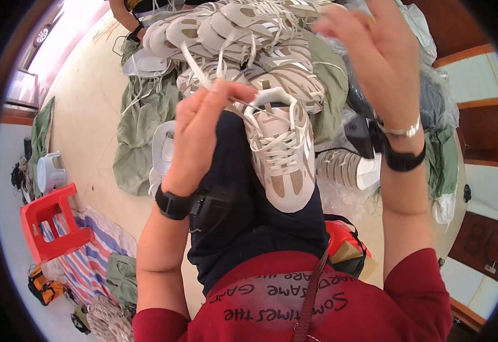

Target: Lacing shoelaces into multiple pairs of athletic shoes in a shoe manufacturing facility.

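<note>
A beige and white sneaker (283, 149) with tan patches rests on my lap, its toe pointing toward me and its laces threaded across the tongue. My left hand (203, 122) is closed in a pinch on a pale shoelace (238, 106) beside the shoe's opening. A loose lace end stands up above those fingers. My right hand (374, 62) is raised at the upper right, away from the shoe, with a watch on its wrist. Motion smears its fingertips, so whether they grip anything does not show.
Ahead lies a large heap of similar sneakers (226, 31) on green sacks (140, 137). More shoes (340, 168) sit in plastic at the right. A red stool (55, 225) and a pale blue stool (50, 172) stand at the left. Another person's arm (124, 16) reaches in at the top left.
</note>
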### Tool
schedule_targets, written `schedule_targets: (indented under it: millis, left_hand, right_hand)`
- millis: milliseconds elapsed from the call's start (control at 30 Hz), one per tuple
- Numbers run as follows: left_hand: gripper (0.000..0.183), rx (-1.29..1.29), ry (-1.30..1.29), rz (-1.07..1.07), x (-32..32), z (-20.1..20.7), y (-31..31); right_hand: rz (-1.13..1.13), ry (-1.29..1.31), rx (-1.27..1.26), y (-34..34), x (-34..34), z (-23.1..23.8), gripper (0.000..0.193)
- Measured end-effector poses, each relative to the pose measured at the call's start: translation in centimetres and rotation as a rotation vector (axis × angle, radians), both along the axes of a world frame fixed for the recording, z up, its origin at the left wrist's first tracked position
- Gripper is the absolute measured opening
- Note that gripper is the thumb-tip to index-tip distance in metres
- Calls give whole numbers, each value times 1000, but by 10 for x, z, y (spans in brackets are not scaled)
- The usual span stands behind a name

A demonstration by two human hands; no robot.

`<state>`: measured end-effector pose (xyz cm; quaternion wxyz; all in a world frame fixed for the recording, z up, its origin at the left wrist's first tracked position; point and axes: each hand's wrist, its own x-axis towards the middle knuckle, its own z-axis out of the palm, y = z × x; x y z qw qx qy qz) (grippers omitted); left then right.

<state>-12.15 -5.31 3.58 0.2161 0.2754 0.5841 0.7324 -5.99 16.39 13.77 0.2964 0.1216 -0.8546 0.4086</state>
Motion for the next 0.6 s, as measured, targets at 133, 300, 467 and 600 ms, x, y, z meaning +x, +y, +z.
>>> schedule_targets:
  millis: [133,300,467,600]
  left_hand:
    - [42,-23,52,117,-5,-4,-16]
    - [40,-66,161,239,5,7,-19]
    - [39,-157,303,229,21,23,-19]
    - [38,-123,351,242,25,27,-25]
  right_hand:
    - [151,-364,-436,3,46,-42,23]
    - [98,-343,-184,-48,56,-103,21]
    - [-113,-69,-79,-78,46,-119,20]
    - [401,-540,-218,-73,59,-76,17]
